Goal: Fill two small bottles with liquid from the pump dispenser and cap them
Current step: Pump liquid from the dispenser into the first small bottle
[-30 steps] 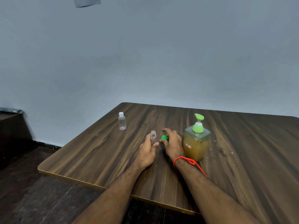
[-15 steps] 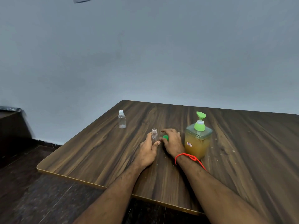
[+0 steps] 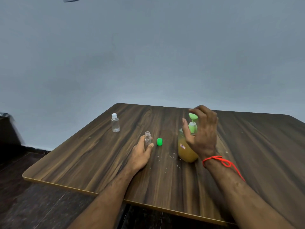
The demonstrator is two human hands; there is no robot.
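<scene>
Head view: clear uncapped bottle point(image 3: 147, 140) upright in left hand point(image 3: 140, 154) — green cap point(image 3: 159, 141) beside.

Bottles, cap and pump dispenser on the table point(image 3: 247, 146)

Capped bottle point(image 3: 115, 123) stands far left; open bottle point(image 3: 147, 140) nearer, in the left hand point(image 3: 140, 156); loose cap point(image 3: 159, 141) just right of it; pump dispenser point(image 3: 187, 146) farther right, behind the right hand point(image 3: 202, 131).

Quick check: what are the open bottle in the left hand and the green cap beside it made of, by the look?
Open bottle: probably clear plastic, glossy; the left hand and table show through it. Green cap: opaque moulded plastic, smooth, evenly bright. Glass cannot be ruled out for the bottle.
</scene>
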